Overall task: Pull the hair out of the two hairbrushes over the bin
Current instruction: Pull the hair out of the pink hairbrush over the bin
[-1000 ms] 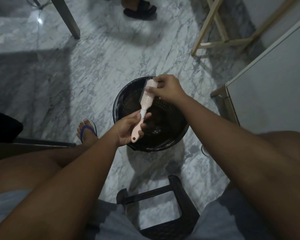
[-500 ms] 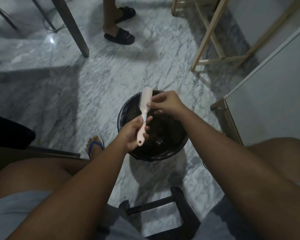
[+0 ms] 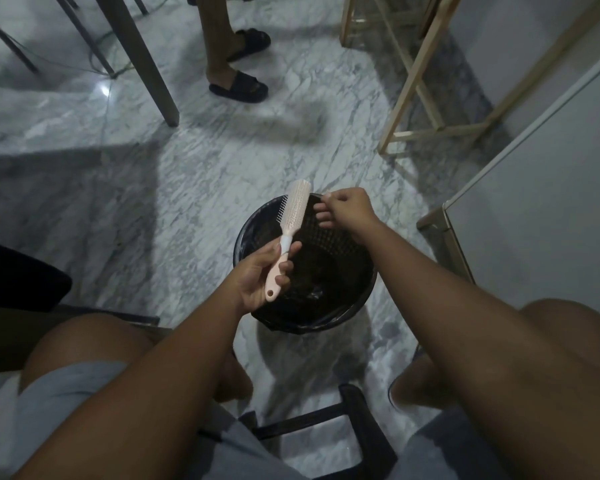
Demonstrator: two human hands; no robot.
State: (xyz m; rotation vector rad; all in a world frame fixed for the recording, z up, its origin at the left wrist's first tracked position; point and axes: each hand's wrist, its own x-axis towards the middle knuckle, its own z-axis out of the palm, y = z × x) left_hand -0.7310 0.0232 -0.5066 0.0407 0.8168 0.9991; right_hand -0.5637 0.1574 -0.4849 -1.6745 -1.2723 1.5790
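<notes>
A pink hairbrush (image 3: 293, 211) with white bristles is held upright over the left side of the black bin (image 3: 357, 299). My left hand (image 3: 260, 275) grips its handle, head pointing away from me. My right hand (image 3: 347, 207) hovers over the bin's far rim, a little right of the brush head, thumb and fingertips pinched together; whether hair is between them is too fine to tell. Only one brush is in view. Dark clumps lie inside the bin.
The bin stands on a marble floor (image 3: 153, 188) between my knees. A black stool (image 3: 357, 431) is below me. A white cabinet (image 3: 534, 202) is at right, a wooden frame (image 3: 416, 81) beyond. Another person's legs in black sandals (image 3: 239, 86) stand near a table leg (image 3: 146, 60).
My right hand has come off the brush head and moved right over the bin. The view has tilted up, showing more floor and the other person's legs.
</notes>
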